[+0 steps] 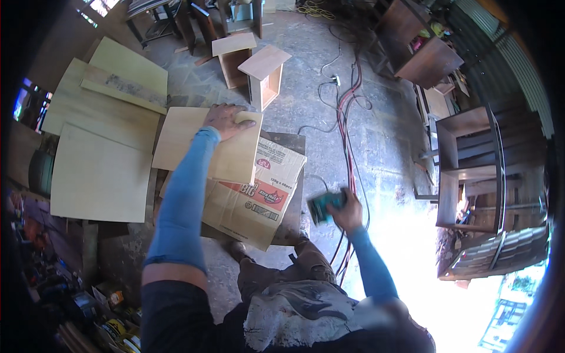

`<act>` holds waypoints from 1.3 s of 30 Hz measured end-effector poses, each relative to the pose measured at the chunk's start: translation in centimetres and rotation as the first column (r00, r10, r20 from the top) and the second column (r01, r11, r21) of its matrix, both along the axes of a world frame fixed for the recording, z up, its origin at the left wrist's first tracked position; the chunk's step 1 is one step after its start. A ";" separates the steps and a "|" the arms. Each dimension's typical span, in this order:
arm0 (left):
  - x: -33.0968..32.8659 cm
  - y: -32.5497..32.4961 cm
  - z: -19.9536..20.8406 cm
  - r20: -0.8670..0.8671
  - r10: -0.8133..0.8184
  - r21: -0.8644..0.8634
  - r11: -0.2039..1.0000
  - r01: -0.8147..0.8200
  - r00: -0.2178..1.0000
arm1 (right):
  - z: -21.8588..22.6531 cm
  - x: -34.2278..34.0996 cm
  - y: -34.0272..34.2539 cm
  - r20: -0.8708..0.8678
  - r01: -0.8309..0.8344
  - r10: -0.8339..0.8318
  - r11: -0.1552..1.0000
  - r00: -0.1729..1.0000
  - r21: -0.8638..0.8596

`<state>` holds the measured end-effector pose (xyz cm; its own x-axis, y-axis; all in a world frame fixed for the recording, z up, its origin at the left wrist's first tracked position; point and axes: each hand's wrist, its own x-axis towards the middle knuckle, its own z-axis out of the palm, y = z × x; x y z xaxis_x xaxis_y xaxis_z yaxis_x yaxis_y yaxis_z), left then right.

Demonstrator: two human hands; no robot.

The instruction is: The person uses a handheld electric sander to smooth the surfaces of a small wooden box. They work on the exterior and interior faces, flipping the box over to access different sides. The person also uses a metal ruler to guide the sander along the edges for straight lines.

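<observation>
A pale wooden panel (194, 138) lies over a flattened-looking cardboard box (256, 197) on a dark low work surface (291, 220). My left hand (226, 119) grips the panel near its far edge, thumb toward the right corner. The panel's right side shows a thin edge; what lies under it is hidden. Off to the right of the cardboard, my right hand (349, 213) is closed around a green palm sander (322, 207), held in the air apart from the panel. The sander is slightly blurred.
Several large pale boards (103, 170) are stacked at the left. Two small wooden drawers (268, 73) stand on the floor beyond the panel. Red and black cables (347, 106) run along the floor. A dark wooden shelf frame (471, 170) stands at the right.
</observation>
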<state>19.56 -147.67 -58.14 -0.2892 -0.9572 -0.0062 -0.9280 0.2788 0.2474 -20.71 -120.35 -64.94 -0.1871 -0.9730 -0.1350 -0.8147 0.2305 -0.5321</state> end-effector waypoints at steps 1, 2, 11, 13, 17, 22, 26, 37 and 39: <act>0.9 0.0 1.4 0.020 -0.019 0.039 0.999 0.018 1.000 | -0.6 -0.9 4.3 -0.017 0.057 -0.058 0.998 0.998 -0.013; 2.3 0.4 1.8 0.050 -0.055 0.100 0.994 0.050 0.997 | -1.3 -1.2 9.3 -0.026 0.131 -0.131 0.991 0.991 -0.004; 12.7 2.3 -2.5 0.130 0.361 0.146 0.914 -0.378 0.923 | 1.7 3.8 28.9 -0.099 0.557 -0.572 0.818 0.814 -0.143; 13.3 3.5 -2.7 0.121 0.502 0.221 0.827 -0.516 0.856 | 3.5 5.2 28.4 -0.057 0.522 -0.536 0.837 0.842 -0.162; 25.4 4.7 -9.5 -0.074 0.788 0.261 0.606 -0.751 0.611 | 4.6 9.6 24.7 0.079 0.375 -0.368 0.891 0.927 -0.256; 20.4 16.0 -12.6 -0.297 0.842 0.389 0.538 -0.748 0.451 | 11.7 12.6 18.7 0.303 0.151 -0.042 0.925 0.952 -0.348; 18.0 18.5 -7.9 -0.237 0.814 0.303 0.580 -0.756 0.530 | 16.7 13.1 12.2 0.349 -0.055 0.175 0.943 0.921 -0.327; 7.6 15.5 -5.3 0.002 0.306 -0.417 0.866 -0.277 0.952 | 9.3 9.6 1.6 0.901 0.013 -0.113 0.993 0.419 0.118; 6.7 14.4 -5.4 0.017 0.292 -0.386 0.884 -0.263 0.956 | 7.1 8.5 -0.6 0.923 -0.034 -0.031 0.998 0.383 0.048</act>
